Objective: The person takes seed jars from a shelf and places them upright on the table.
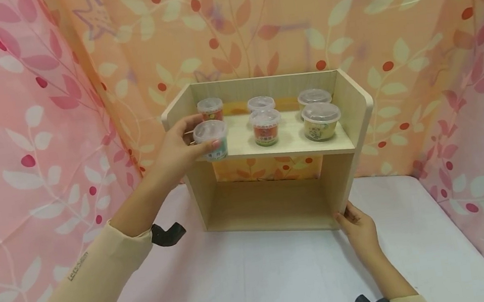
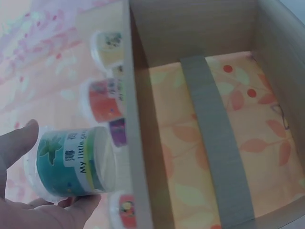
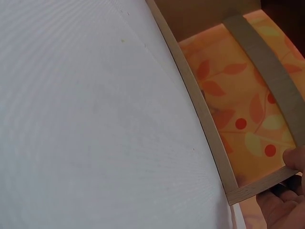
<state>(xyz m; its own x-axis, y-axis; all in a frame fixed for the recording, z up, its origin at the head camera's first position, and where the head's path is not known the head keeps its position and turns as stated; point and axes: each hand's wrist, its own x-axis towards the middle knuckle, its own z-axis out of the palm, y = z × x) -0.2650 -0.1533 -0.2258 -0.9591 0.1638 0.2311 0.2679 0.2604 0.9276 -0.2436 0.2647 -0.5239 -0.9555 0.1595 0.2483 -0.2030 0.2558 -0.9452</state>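
My left hand (image 1: 180,145) grips a clear-lidded plastic cup with a teal label (image 2: 71,162), thumb on one side and fingers on the other. It holds the cup at the front left of the upper shelf (image 1: 241,143), overlapping that shelf's edge in the head view. Right behind it stands a red-labelled cup (image 1: 210,108). Low on the right, my right hand (image 1: 361,232) holds the side panel of the small wooden shelf unit (image 1: 341,179) near its bottom front corner. In the right wrist view its thumb (image 3: 294,157) lies inside the panel, with the fingers outside.
More lidded cups stand on the upper shelf: a red-labelled cup (image 1: 265,131) in the middle, a yellow-labelled cup (image 1: 321,124) at right, each with another behind. Below is the lower compartment (image 1: 270,205). The unit stands on a white-covered table (image 1: 256,279), before a patterned curtain (image 1: 250,30).
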